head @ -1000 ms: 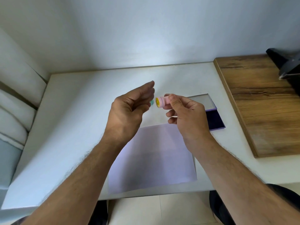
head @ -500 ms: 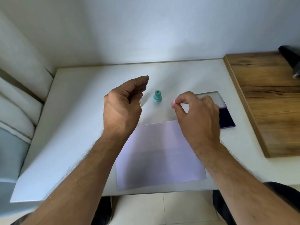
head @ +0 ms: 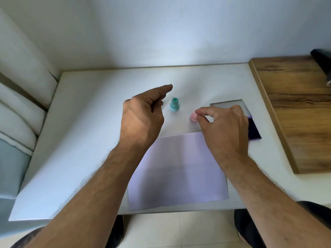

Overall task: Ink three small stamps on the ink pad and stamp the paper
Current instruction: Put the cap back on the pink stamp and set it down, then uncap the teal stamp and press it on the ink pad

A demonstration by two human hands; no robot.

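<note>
grip: right hand (head: pixel 225 129) pinches pink stamp (head: pixel 193 116) between fingertips, low over table (head: pixel 89 140); can't tell if it touches.
left hand: (head: pixel 143 119) loosely curled and raised, nothing seen in it.
teal stamp: (head: pixel 174 104) upright on table, between the hands, untouched.
third stamp: not visible.
pad: ink pad (head: pixel 254 129) lid open, right of paper, partly behind right hand.
paper: (head: pixel 177 169) lies near table edge, no marks seen.
risk: tip-only pinch, stamp could slip or tilt; tilted press likely gives partial print.
</note>
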